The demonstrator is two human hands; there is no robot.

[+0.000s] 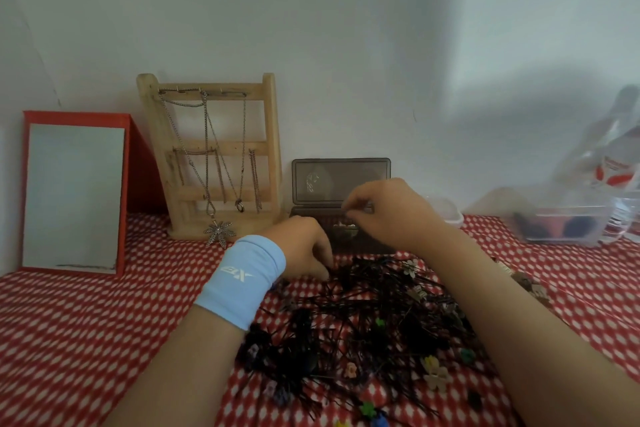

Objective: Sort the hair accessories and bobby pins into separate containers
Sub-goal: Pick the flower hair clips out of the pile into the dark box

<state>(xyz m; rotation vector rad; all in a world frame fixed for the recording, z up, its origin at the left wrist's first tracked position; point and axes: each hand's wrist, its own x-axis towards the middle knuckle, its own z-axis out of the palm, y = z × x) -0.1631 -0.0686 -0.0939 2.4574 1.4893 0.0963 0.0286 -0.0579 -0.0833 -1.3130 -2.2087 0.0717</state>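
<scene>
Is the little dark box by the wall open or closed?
Open. The dark box has its lid standing up against the wall.

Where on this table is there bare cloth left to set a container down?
Bare tablecloth lies near-left, bordered by the mirror, the wooden stand and the left forearm. A narrower strip lies right, before the clear container. The centre is crowded with bobby pins.

The bench (104, 340) wears a red cloth (588, 305) with white spots. In its middle lies a heap of black bobby pins (363, 305) mixed with small coloured hair clips (437, 374). Along the far edge stand, from the left, a red-framed mirror (72, 194), a wooden necklace stand (214, 163), a dark box (341, 184) with its lid up, a white tub (450, 213) and a clear container (561, 225).
</scene>
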